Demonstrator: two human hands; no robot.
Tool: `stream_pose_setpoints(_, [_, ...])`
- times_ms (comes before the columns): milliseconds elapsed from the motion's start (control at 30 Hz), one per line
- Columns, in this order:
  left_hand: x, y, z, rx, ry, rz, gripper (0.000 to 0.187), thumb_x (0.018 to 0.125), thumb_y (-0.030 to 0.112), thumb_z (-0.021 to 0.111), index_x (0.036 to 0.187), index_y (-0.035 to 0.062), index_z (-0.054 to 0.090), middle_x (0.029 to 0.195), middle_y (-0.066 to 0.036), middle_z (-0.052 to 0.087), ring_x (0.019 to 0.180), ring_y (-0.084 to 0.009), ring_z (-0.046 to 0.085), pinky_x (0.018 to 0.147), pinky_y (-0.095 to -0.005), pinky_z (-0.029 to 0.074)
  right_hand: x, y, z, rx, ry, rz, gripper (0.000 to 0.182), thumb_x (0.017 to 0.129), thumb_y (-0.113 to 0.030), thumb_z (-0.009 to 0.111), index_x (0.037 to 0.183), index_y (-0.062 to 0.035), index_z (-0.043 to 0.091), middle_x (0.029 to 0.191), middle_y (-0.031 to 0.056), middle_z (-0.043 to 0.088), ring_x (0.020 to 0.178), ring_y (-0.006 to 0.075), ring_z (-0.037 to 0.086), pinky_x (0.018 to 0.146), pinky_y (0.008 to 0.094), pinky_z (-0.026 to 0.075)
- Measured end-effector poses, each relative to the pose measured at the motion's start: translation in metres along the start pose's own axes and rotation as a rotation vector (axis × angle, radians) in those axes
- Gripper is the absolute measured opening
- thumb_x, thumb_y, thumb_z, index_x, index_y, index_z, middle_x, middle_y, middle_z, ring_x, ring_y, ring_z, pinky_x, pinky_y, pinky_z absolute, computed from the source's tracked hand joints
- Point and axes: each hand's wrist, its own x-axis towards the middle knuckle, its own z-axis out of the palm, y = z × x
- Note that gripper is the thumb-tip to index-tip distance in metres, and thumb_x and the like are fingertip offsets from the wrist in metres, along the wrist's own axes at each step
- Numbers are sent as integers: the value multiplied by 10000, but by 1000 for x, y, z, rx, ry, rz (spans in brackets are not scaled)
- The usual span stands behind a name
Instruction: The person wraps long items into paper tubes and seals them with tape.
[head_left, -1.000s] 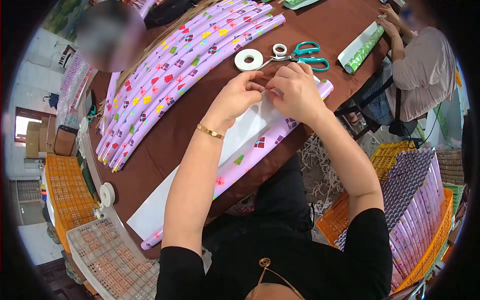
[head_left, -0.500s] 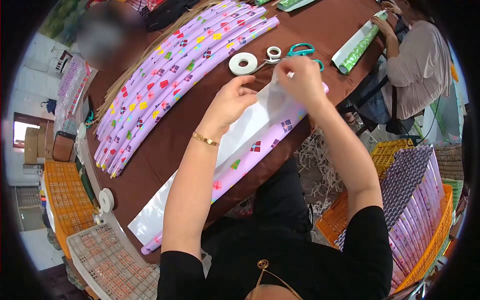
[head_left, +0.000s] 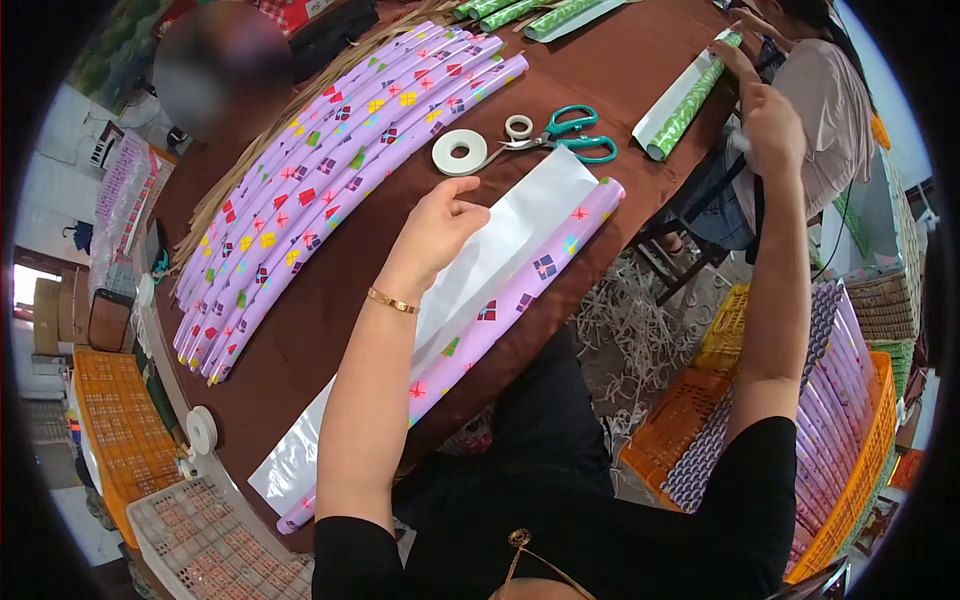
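A roll of lilac wrapping paper (head_left: 515,305) printed with small gift boxes lies slantwise before me, its white inner flap (head_left: 540,195) spread beside it. Over that flap is my left hand (head_left: 440,232), index finger and thumb apart, holding nothing visible. My right hand (head_left: 775,130) is raised off to the right, past the table edge, with curled fingers. A small whitish blur shows at its fingertips; what it is I cannot make out. Teal-handled scissors (head_left: 572,133) lie just beyond the flap's far end, beside a white tape roll (head_left: 460,152) and a smaller tape ring (head_left: 518,126).
Many finished lilac rolls (head_left: 330,190) lie stacked on the brown tablecloth (head_left: 340,310). At the far right a co-worker (head_left: 815,110) handles a green roll (head_left: 690,105). White paper strips (head_left: 635,335) litter the floor near an orange crate (head_left: 850,470) of rolls. Another tape roll (head_left: 202,430) stands left.
My right hand has left the far end of the lilac roll and swung right, uncovering the scissors and the flap's corner. My left hand stays over the flap. The view has shifted slightly.
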Motion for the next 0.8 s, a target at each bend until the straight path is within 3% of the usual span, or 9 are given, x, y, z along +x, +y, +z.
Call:
stream_pose_setpoints(33, [1, -1, 1, 2, -2, 13, 571, 857, 101, 649, 1375, -60, 470, 1019, -99, 697, 896, -111, 617, 775, -260, 486, -10, -19, 0, -56, -62, 79, 407, 826, -128, 508, 1200, -91, 665, 1077, 205, 692, 991, 404, 657, 854, 475, 517])
stream_pose_setpoints(100, [-1, 2, 4, 45, 4, 18, 575, 858, 110, 651, 1376, -60, 469, 1023, -100, 697, 901, -112, 618, 774, -260, 488, -31, -37, 19, 109, -61, -157, 317, 898, -201, 535, 1147, -69, 680, 1023, 205, 701, 970, 390, 666, 858, 450, 520])
stream_pose_setpoints(167, [-4, 5, 6, 91, 15, 24, 579, 858, 119, 653, 1377, -61, 468, 1028, -102, 697, 905, -113, 620, 774, -261, 489, -58, -69, 35, 448, -297, -85, 326, 892, -277, 575, 1090, -48, 696, 979, 217, 701, 920, 376, 677, 812, 441, 530])
stream_pose_setpoints(233, [-7, 7, 8, 109, -1, -18, 539, 897, 137, 656, 1373, -41, 479, 1097, -113, 672, 989, -138, 620, 888, -288, 489, -83, -111, 27, 332, -613, -4, 353, 885, -323, 605, 1032, -17, 703, 934, 213, 703, 881, 361, 684, 780, 424, 535])
stream_pose_setpoints(300, [-12, 9, 8, 208, 47, -18, 542, 893, 150, 662, 1373, -29, 483, 1121, -127, 662, 990, -157, 627, 885, -300, 499, -107, -132, 27, 357, -672, -111, 359, 882, -348, 625, 984, -12, 695, 864, 200, 699, 840, 363, 683, 747, 446, 530])
stream_pose_setpoints(400, [-21, 5, 3, 446, 132, 31, 551, 883, 175, 674, 1371, -4, 491, 1166, -153, 643, 999, -203, 638, 883, -331, 516, -144, -151, 41, 271, -455, -160, 366, 873, -386, 662, 899, -24, 617, 848, 202, 681, 794, 398, 669, 713, 515, 516])
stream_pose_setpoints(533, [-46, 2, -10, 784, 146, 189, 559, 864, 199, 688, 1359, 15, 505, 1198, -177, 632, 1023, -266, 644, 897, -369, 523, -175, -178, 20, 280, -455, -151, 349, 891, -347, 644, 908, -11, 553, 842, 223, 665, 772, 430, 661, 668, 527, 528])
stream_pose_setpoints(733, [-43, -1, -6, 717, 110, 171, 514, 848, 204, 681, 1305, 7, 553, 1147, -194, 648, 1030, -289, 647, 901, -387, 521, -193, -201, 10, 319, -528, -162, 282, 883, -282, 648, 929, -13, 578, 872, 199, 661, 790, 409, 664, 686, 516, 535])
stream_pose_setpoints(800, [-31, -3, 2, 752, 126, 192, 506, 842, 199, 672, 1297, 7, 559, 1133, -201, 651, 1035, -300, 647, 902, -394, 520, -189, -195, 24, 383, -421, -225, 227, 868, -228, 636, 938, -12, 629, 897, 185, 668, 860, 384, 658, 751, 512, 525])
